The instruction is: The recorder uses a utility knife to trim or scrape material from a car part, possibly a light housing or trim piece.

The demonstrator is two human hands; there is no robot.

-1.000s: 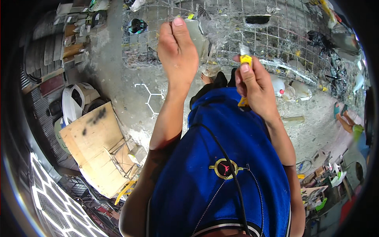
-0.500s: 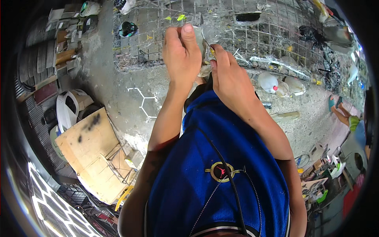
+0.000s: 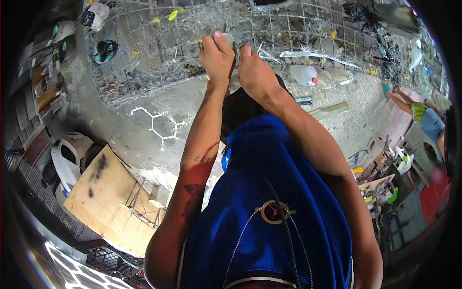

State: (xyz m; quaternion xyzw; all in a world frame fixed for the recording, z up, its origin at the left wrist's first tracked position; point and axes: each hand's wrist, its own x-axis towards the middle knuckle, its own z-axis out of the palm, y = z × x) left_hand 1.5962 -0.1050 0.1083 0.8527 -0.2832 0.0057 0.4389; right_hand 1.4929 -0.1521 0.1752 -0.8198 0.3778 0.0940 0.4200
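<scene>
My left hand (image 3: 218,61) is closed in front of me, thumb on top, pinching a thin, pale, see-through piece (image 3: 233,37) that looks like plastic. Close on its right, my right hand (image 3: 256,73) is curled with the fingers pressed together. A slim tool in it showed a yellow part earlier; now the fingers hide nearly all of it, and its kind is unclear. Both hands are held up above the near edge of a wire grid (image 3: 178,45) strewn with clear scraps.
Right of my hands lie a clear jug (image 3: 303,74) with a red cap and a long clear strip (image 3: 320,57). A stained wooden board (image 3: 103,192) leans at the left. Another person (image 3: 429,120) is at the far right. Black plastic (image 3: 358,14) lies on the grid.
The view has shifted, so floor things sit further left and higher. My right hand has turned and its fingers have closed up, hiding the tool's yellow part. My left hand keeps its grip.
</scene>
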